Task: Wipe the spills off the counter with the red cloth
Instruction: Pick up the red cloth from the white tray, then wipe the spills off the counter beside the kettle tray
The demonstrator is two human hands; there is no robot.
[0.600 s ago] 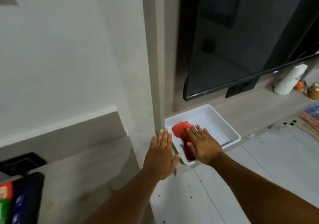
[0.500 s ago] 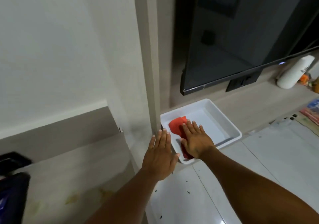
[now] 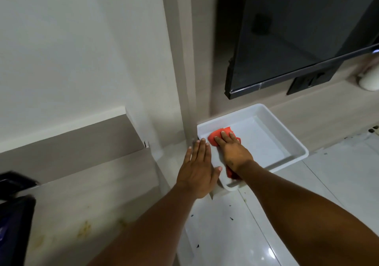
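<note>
Right hand [image 3: 233,153] lay flat, fingers spread, pressed on the red cloth [image 3: 217,137] inside the white tray [image 3: 287,140], cloth at the tray's left end and poking out under the wrist; not closed around it. Left hand [image 3: 198,171] was open, fingers straight and together, holding nothing, hovering just left of the tray beside the post [image 3: 184,60]. Yellowish spills [image 3: 84,228] sat on the counter [image 3: 82,194] lower left, well apart from the cloth.
</note>
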